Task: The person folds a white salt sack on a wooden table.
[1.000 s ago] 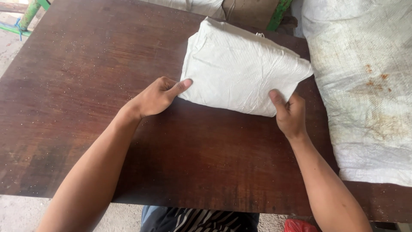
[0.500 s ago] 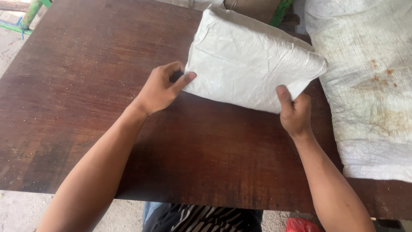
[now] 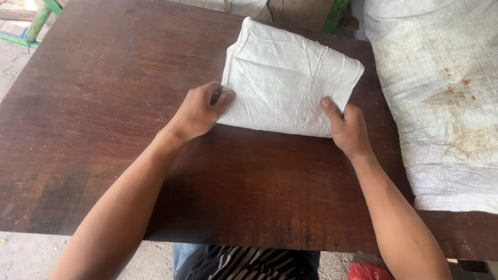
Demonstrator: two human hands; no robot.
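Looking down: a person's two bare forearms reach out over a dark brown wooden worktop (image 3: 104, 129), seen from a camera on the person's head.
Folded sack: a white woven sack (image 3: 290, 83), folded into a thick, roughly square pad, lies flat on the worktop a little right of centre, turned at a slight angle. Its surface is creased and its upper left corner is rounded by the fold.
Left hand: the left hand (image 3: 199, 110) sits at the lower left corner of the folded sack. Its fingers are curled and its thumb lies flat on top of the cloth, so the corner is pinched between thumb and fingers.
Right hand: the right hand (image 3: 348, 127) is at the lower right corner of the sack. Its thumb presses on the top of the cloth near the edge; the other fingers are bent beside the edge, and whether they reach under it cannot be told.
Beside the sack: a second, larger white woven sack (image 3: 441, 103) with rusty brown stains lies spread out along the right side of the worktop, near the folded one but apart from it.
Far edge: green painted metal legs (image 3: 44, 15) show past the top left corner.
Near edge: striped black and white clothing (image 3: 244, 262) shows below the worktop.
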